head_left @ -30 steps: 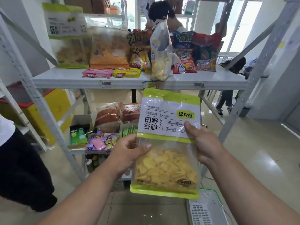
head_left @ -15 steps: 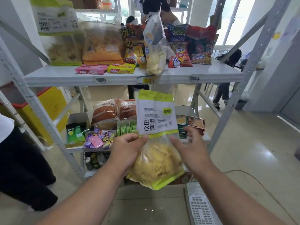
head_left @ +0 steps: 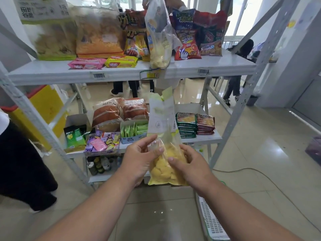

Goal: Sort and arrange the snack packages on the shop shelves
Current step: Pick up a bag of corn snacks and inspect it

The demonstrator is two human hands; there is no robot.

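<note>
Place: small shop or mock retail area.
Shelving: white metal shelf rack (head_left: 121, 73) with angled braces.
Labels: barcode stickers (head_left: 99, 76) on the shelf edge.
Stock: snack bags (head_left: 189, 40), wafer packs (head_left: 121, 61), boxed sweets (head_left: 102, 143), grouped by kind.
Floor: glossy tiled floor (head_left: 260, 153); white basket (head_left: 212, 221) below.

Both hands meet low at centre frame: left hand (head_left: 139, 160) and right hand (head_left: 189, 164) grip a clear bag of yellow chips (head_left: 163, 136), standing upright, its back facing us. Behind it the lower shelf (head_left: 205, 139); top shelf (head_left: 52, 71) crowded across the upper frame.
</note>
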